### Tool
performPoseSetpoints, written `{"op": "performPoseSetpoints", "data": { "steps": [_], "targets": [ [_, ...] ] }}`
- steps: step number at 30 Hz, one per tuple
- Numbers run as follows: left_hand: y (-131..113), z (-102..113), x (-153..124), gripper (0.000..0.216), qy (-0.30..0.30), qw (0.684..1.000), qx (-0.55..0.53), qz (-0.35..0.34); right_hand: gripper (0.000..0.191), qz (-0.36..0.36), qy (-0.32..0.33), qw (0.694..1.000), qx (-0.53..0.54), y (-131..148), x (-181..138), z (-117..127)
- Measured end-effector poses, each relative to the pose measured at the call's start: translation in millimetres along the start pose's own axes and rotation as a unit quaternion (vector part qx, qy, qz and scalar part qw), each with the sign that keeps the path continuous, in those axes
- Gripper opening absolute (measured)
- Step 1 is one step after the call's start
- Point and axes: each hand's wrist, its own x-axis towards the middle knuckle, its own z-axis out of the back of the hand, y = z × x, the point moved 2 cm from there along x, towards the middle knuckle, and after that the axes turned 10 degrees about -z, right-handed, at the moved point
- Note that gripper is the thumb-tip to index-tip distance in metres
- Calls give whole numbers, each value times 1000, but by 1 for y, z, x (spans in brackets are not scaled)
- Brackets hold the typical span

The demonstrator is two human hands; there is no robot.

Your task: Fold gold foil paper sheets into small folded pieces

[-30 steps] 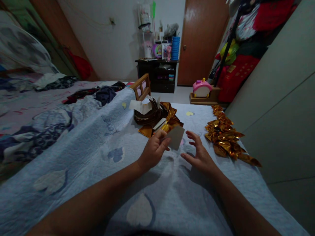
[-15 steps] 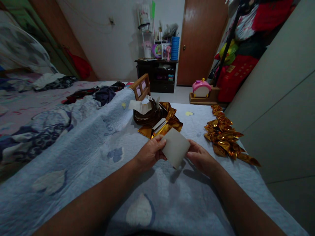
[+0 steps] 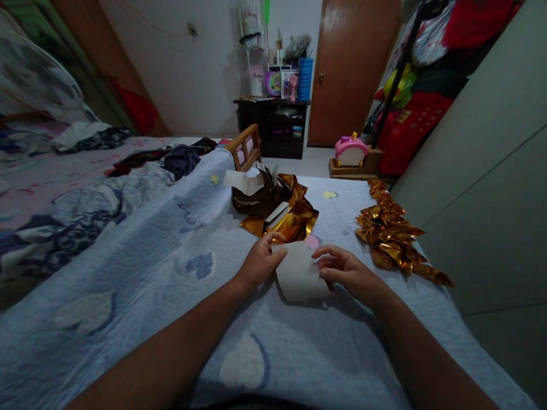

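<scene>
A pale square sheet of paper [image 3: 299, 279] is held just above the quilt in front of me. My left hand [image 3: 265, 259] pinches its upper left edge, thumb on top. My right hand [image 3: 342, 270] is at the right edge, with thumb and forefinger apart and their tips over the paper. Its lower fingers are partly hidden. Beyond the sheet lies shiny gold foil paper [image 3: 294, 225] with a small pale bundle [image 3: 277, 215] on it. Behind that stands a dark brown roll-like stack [image 3: 254, 199] with pale sheets sticking out.
Several twisted gold foil pieces [image 3: 391, 236] lie along the right side of the blue quilt [image 3: 248, 364]. Rumpled clothes [image 3: 182, 162] are at the left. A wooden rail [image 3: 245, 149], a pink toy [image 3: 351, 152] and a dark shelf [image 3: 277, 134] stand beyond the bed.
The sheet has turned from a tilted diamond to a flatter position and come lower. My right hand has shifted over its right side, its fingers spreading. The left hand keeps its grip.
</scene>
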Motion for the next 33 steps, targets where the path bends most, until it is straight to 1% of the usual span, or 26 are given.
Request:
{"op": "performPoseSetpoints", "data": {
  "steps": [1,3,7,10,13,16,19,21,24,27,31,33],
  "targets": [
    [0,1,-1,34,6,999,37,-20,33,-7,-5,1000,-27,-1,0,1],
    [-3,1,-2,32,23,991,118,-62,23,-20,-15,997,-76,-1,0,1],
    [-9,0,-6,28,59,957,254,-128,21,-27,-31,991,-128,-2,0,2],
    [-7,-2,-7,23,92,932,309,-165,19,4,-39,979,-201,-4,0,1],
    [-3,-4,-8,18,121,913,339,-194,18,68,-63,942,-324,-3,-2,-1],
    [0,-7,-9,17,131,899,364,-205,25,115,-73,898,-417,1,-6,-6],
    [-1,-7,-9,17,136,892,373,-217,48,134,-63,868,-474,6,-11,-10],
    [-2,-7,-9,17,138,892,369,-220,58,151,-62,847,-507,8,-14,-10],
    [-2,-5,-8,16,139,899,353,-220,58,178,-63,824,-534,11,-18,-10],
    [-3,-4,-8,17,138,907,334,-214,52,192,-29,826,-529,12,-19,-10],
    [-5,-4,-7,17,134,921,302,-207,29,193,19,853,-485,8,-15,-9],
    [-6,-5,-8,17,134,925,289,-205,24,192,33,866,-461,7,-14,-9]
  ]
}}
